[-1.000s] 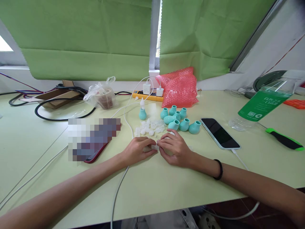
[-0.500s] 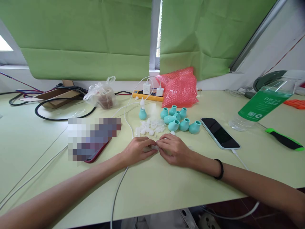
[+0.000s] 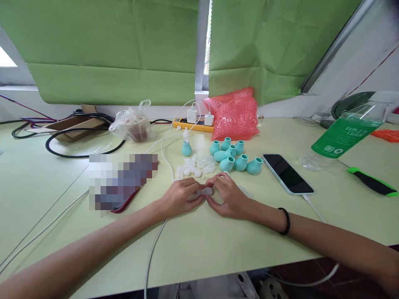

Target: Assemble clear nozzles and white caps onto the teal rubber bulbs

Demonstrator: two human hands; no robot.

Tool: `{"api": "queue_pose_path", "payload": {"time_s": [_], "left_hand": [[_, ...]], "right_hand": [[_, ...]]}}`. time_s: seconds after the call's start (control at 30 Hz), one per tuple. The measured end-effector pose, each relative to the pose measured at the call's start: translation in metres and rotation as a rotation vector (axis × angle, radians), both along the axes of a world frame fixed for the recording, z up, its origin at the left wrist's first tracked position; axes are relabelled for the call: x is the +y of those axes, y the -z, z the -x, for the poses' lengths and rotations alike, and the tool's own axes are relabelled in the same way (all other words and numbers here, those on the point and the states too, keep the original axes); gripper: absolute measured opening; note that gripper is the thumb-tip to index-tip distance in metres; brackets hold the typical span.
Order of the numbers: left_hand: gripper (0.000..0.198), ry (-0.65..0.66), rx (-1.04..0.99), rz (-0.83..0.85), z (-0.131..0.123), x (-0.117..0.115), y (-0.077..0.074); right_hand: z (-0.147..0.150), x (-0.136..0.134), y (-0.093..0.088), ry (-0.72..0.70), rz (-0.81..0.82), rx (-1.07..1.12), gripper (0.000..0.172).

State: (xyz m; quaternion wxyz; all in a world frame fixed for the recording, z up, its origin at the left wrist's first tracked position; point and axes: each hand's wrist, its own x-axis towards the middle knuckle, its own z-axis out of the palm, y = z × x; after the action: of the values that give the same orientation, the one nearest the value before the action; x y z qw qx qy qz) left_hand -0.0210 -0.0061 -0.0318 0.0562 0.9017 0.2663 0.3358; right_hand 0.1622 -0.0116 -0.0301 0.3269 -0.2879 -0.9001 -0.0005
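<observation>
My left hand pinches a small translucent plastic piece between thumb and fingers, low over the table. From the other side, my right hand closes its thumb and fingertips on the end of that same piece. Just beyond my hands lies a scatter of translucent white plastic parts. Several turquoise rubber bulbs sit behind my right hand, some upright and some tilted. One more turquoise bulb stands upright with a clear nozzle fitted on top.
A phone on a cable and a screwdriver lie to the right, beside a tilted green-labelled bottle. Pink bubble wrap and a yellow power strip are at the back. A blurred red-edged phone lies left; a white cable passes my left wrist.
My right fingers have shifted and opened slightly, so more of the clear piece shows between my hands. The clear film behind my right hand is more visible. The rest is unchanged.
</observation>
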Motion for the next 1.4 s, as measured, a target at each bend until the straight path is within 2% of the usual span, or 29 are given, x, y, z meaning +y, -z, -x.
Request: {"api": "queue_pose_path", "payload": {"time_s": [0.4,0.5,0.57,0.63,0.7,0.73,0.83,0.93,1.0,1.13,1.3,1.4], "left_hand": [[0.014,-0.016,-0.008,-0.003,-0.004,-0.003,-0.004],[0.016,-0.04,-0.001,0.012,-0.003,-0.004,-0.005],[0.018,-0.05,0.009,0.025,-0.003,-0.003,-0.005],[0.021,-0.049,0.022,0.04,-0.002,-0.003,-0.004],[0.023,-0.04,0.023,0.042,-0.001,-0.001,-0.003],[0.022,-0.037,0.016,0.04,-0.001,-0.001,-0.003],[0.021,-0.043,0.002,0.053,-0.002,-0.001,-0.003],[0.021,-0.062,0.03,0.083,-0.003,-0.002,-0.005],[0.02,-0.067,0.034,0.079,-0.003,-0.003,-0.006],[0.019,-0.098,-0.078,0.028,-0.003,-0.002,-0.006],[0.021,-0.155,-0.299,0.005,-0.004,-0.002,-0.01],[0.025,-0.167,-0.388,-0.008,-0.004,-0.004,-0.012]], "right_hand": [[0.002,-0.003,-0.001,-0.042,0.027,-0.04,0.028],[0.0,-0.003,-0.003,-0.016,-0.014,-0.03,0.029],[-0.004,0.001,-0.009,0.019,-0.105,-0.019,0.031],[-0.011,0.008,-0.02,0.102,-0.266,-0.021,0.032],[-0.02,0.017,-0.033,0.257,-0.417,-0.058,0.034],[-0.024,0.022,-0.039,0.353,-0.439,-0.09,0.037],[-0.034,0.031,-0.05,0.584,-0.361,-0.243,0.039],[-0.037,0.033,-0.048,0.642,-0.264,-0.378,0.027],[-0.036,0.034,-0.045,0.614,-0.228,-0.369,0.02],[-0.034,0.033,-0.046,0.497,-0.168,-0.186,0.012],[-0.028,0.029,-0.039,0.189,-0.253,0.06,0.011],[-0.024,0.026,-0.027,0.025,-0.268,0.129,0.021]]}}
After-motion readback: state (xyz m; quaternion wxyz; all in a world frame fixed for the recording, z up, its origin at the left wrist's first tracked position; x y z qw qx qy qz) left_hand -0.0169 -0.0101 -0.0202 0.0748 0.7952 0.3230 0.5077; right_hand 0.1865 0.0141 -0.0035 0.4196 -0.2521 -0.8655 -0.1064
